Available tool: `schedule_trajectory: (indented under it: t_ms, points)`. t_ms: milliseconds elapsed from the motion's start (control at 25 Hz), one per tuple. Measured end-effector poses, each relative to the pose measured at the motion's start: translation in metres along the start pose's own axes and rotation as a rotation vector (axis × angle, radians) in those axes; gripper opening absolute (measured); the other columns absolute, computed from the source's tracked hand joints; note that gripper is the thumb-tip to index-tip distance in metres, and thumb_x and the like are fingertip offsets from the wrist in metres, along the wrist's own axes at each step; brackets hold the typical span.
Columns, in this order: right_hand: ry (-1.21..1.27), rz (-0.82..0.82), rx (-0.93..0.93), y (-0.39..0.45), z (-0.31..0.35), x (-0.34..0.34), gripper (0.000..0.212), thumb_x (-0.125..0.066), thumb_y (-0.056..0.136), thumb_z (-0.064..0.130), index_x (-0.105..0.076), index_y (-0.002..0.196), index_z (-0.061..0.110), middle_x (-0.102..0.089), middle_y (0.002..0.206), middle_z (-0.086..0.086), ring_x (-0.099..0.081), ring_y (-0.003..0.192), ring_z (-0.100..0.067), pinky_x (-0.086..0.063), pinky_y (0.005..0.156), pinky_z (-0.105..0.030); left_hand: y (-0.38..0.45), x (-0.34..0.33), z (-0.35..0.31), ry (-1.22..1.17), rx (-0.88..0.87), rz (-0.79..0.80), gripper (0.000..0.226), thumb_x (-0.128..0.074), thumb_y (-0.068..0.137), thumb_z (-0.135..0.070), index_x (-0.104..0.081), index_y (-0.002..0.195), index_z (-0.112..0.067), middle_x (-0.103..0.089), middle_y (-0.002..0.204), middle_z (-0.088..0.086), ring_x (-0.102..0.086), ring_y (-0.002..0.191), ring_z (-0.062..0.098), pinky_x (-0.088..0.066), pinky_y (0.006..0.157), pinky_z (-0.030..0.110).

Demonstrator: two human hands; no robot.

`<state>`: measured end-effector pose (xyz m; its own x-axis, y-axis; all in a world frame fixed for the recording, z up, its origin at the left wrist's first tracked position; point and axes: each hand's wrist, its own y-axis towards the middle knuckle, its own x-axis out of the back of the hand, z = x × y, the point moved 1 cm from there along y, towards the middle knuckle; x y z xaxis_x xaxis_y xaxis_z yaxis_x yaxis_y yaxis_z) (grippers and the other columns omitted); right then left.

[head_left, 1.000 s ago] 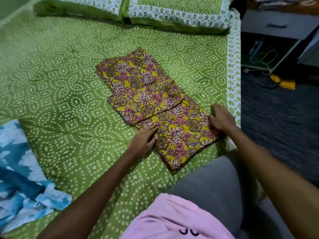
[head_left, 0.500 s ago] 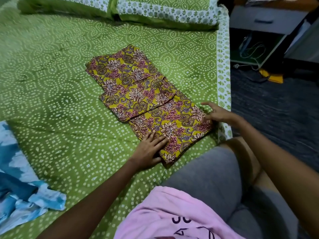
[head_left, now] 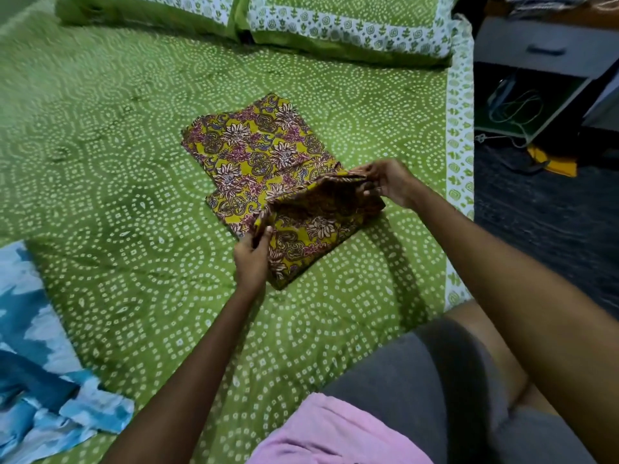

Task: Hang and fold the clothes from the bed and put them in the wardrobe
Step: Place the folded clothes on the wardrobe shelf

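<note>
Hands: my left hand (head_left: 250, 259) and right hand (head_left: 390, 182) each pinch the near edge | yellow floral printed cotton garment (head_left: 264, 155) half-folded on green dotted bedsheet (head_left: 134, 212) | advise: align corners, lay flat, smooth.

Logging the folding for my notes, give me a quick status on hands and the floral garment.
Left hand and right hand each pinch the floral garment, near end lifted. Far end flat on green bedsheet. Blue tie-dye cloth apart, left. Nothing blocking.
</note>
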<state>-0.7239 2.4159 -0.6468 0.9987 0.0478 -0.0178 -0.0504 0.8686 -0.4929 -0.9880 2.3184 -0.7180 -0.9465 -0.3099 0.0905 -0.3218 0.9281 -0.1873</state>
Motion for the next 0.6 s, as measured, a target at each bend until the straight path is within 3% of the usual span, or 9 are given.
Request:
schedule_trajectory:
  t_ms: [120,280,360,440,520,600]
  points:
    - [-0.139,-0.059,0.028,0.033,0.001,-0.023,0.029,-0.037,0.085,-0.01,-0.06,0.08,0.008,-0.067,0.054,0.004,-0.06,0.042,-0.006,-0.043,0.04,-0.014,0.025,0.002,-0.001,0.089,-0.046,-0.04,0.022,-0.059,0.091,-0.014,-0.065,0.111,-0.005,-0.066,0.097,0.006,-0.057,0.088,0.014,-0.047,0.084,0.032]
    - [-0.136,-0.134,0.091,0.073,0.004,-0.037,0.024,-0.052,0.081,-0.013,-0.061,0.075,0.009,-0.067,0.054,0.008,-0.059,0.047,-0.002,-0.044,0.041,-0.015,0.057,0.005,-0.014,0.07,-0.038,-0.083,0.019,-0.058,0.092,-0.015,-0.063,0.108,-0.007,-0.063,0.088,0.001,-0.057,0.086,0.017,-0.047,0.077,0.03]
    - [-0.159,-0.167,0.109,0.084,0.0,-0.042,0.019,-0.058,0.078,-0.012,-0.064,0.088,0.004,-0.068,0.064,0.008,-0.061,0.062,-0.005,-0.049,0.055,-0.017,0.075,0.004,-0.021,0.16,-0.033,-0.064,0.021,-0.056,0.093,-0.014,-0.062,0.108,-0.002,-0.062,0.086,-0.001,-0.056,0.083,0.016,-0.046,0.073,0.022]
    - [-0.232,-0.244,0.144,0.089,-0.009,-0.041,0.037,-0.064,0.074,-0.012,-0.061,0.11,-0.003,-0.066,0.084,0.0,-0.062,0.079,-0.013,-0.051,0.072,-0.023,0.085,0.0,-0.025,0.431,-0.022,-0.015,0.03,-0.054,0.094,-0.014,-0.056,0.118,0.003,-0.062,0.089,0.003,-0.055,0.079,0.016,-0.04,0.062,0.013]
    - [-0.368,-0.409,0.203,0.086,-0.021,-0.034,0.042,-0.068,0.075,-0.002,-0.059,0.116,0.001,-0.063,0.097,-0.005,-0.061,0.092,-0.02,-0.048,0.082,-0.028,0.081,0.001,-0.026,0.576,-0.082,-0.02,0.049,-0.056,0.093,-0.018,-0.04,0.135,0.002,-0.056,0.122,0.018,-0.054,0.105,0.025,-0.041,0.086,0.019]
    - [-0.495,-0.546,0.172,0.077,-0.028,-0.024,0.034,-0.071,0.078,0.018,-0.063,0.109,0.007,-0.063,0.098,-0.005,-0.058,0.09,-0.019,-0.044,0.077,-0.025,0.066,0.001,-0.023,0.661,-0.298,-0.028,0.07,-0.057,0.09,-0.036,-0.028,0.142,0.001,-0.039,0.141,0.019,-0.038,0.129,0.029,-0.029,0.111,0.035]
